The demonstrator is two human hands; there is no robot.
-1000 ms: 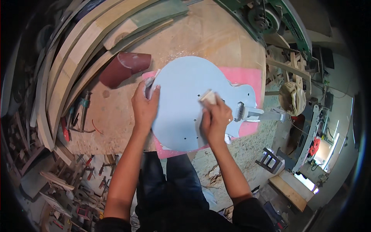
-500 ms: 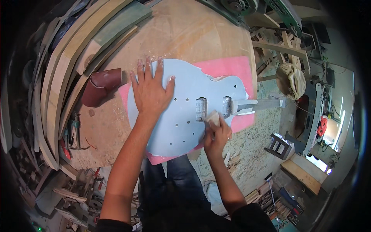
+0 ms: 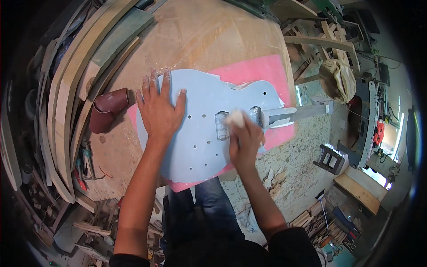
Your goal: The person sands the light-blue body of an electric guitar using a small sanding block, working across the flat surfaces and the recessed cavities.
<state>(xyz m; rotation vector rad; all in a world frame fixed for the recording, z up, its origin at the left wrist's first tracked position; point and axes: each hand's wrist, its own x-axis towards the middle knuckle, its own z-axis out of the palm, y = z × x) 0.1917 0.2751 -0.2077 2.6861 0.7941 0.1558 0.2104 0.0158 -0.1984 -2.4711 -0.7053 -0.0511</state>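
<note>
A pale blue-grey electric guitar body (image 3: 200,95) lies flat on a pink foam sheet (image 3: 269,71), its neck (image 3: 311,112) pointing right. Two pickup cavities and several small holes pierce its face. My left hand (image 3: 161,111) rests flat on the body's left part, fingers spread toward the far edge. In my right hand (image 3: 245,144) is a small off-white pad (image 3: 235,119), pinched between the fingers over the face between the two cavities. Motion blurs the pad and fingertips, so its exact kind and contact with the surface cannot be made out.
On the wooden table (image 3: 191,40), a curled maroon sheet (image 3: 109,109) lies left of the guitar, with pliers-like hand tools (image 3: 88,162) nearer me. Long curved wooden pieces (image 3: 82,66) line the left side. A cloth-covered round object (image 3: 338,82) stands beyond the neck.
My right hand has moved the pad away from me across the guitar's face, from the near end of the cavities to between them. My left hand stays flat on the body. The view has shifted slightly.
</note>
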